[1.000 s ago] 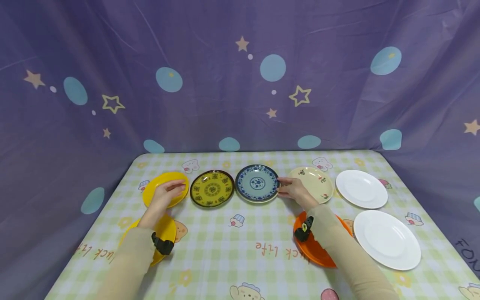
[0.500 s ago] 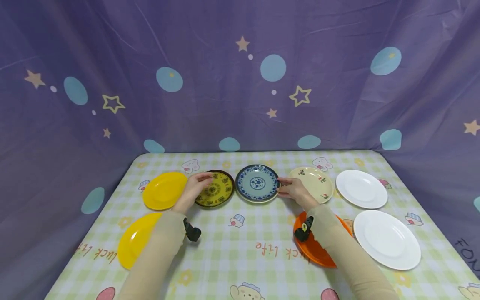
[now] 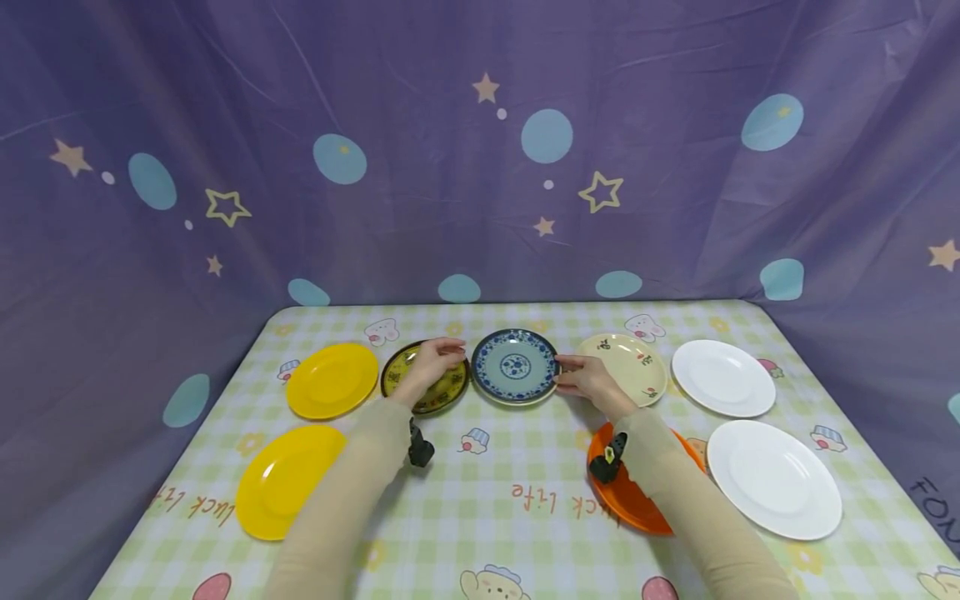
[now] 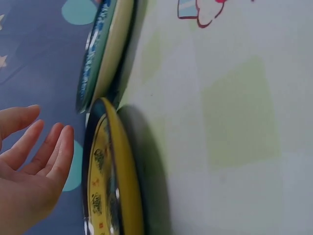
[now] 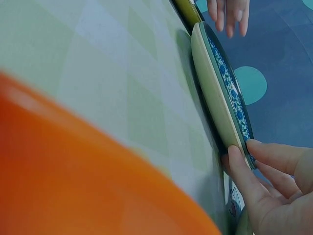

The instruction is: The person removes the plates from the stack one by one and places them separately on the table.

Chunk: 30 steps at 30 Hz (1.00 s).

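Note:
Near the table's middle lies a blue-and-white floral plate (image 3: 515, 367), with a paler cream layer beneath its rim in both wrist views. My right hand (image 3: 592, 385) pinches this plate's right edge, thumb below and fingers above in the right wrist view. To its left is an olive-yellow patterned plate (image 3: 452, 387) with a dark rim. Over that plate hovers my left hand (image 3: 431, 367), apart from it, fingers loosely extended toward the blue plate and holding nothing. The left wrist view shows a gap between those fingers (image 4: 62, 147) and the olive plate.
Two yellow plates (image 3: 330, 382) lie at the left, and two white plates (image 3: 723, 377) at the right. A cream plate (image 3: 633, 367) with small motifs sits behind my right hand. Under the right forearm is an orange plate (image 3: 637, 500). A checked cloth (image 3: 480, 500) covers the table.
My left hand has moved right, from above the far yellow plate to above the olive plate, close to the blue one. The right hand keeps its pinch; the plates look unmoved.

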Tool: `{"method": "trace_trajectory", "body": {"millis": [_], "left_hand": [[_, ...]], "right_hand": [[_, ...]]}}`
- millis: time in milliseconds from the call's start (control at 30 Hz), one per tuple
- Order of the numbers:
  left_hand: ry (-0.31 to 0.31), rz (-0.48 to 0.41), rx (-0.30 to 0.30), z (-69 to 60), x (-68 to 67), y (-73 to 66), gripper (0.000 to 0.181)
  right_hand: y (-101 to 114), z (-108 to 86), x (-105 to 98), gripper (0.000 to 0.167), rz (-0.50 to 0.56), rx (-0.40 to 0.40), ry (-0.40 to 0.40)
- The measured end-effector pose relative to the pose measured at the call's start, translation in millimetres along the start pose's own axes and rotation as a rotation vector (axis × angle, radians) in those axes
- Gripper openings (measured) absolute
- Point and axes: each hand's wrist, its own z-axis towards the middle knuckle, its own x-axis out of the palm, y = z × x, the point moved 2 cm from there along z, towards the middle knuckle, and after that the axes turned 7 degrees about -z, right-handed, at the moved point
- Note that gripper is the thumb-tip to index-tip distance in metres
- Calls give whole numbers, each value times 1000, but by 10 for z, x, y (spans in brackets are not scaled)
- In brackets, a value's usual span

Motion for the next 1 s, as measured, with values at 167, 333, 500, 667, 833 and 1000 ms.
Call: {"method": "trace_trajectory", "body": {"millis": [167,333,500,667,833,1000], "left_hand": [[0,28,42,286,32,304,30],[39,47,86,855,-5,988,34],[28,119,93,1092,45,1200,36],[24,209,67,1426,33,1571,40],[33,198,54,1890,-19,2169,44],[3,145,52,1291,84,1438,42]], "right_hand": [[3,2,7,51,6,7,-10],[9,-11,12,52,1,7,-13],[16,-17,13,51,-8,7,-13],[24,-18,20,51,-11,0,-6],[22,-19,23,51,-14,-6,-5],[9,-19,18,51,-11,0,-15]]}}
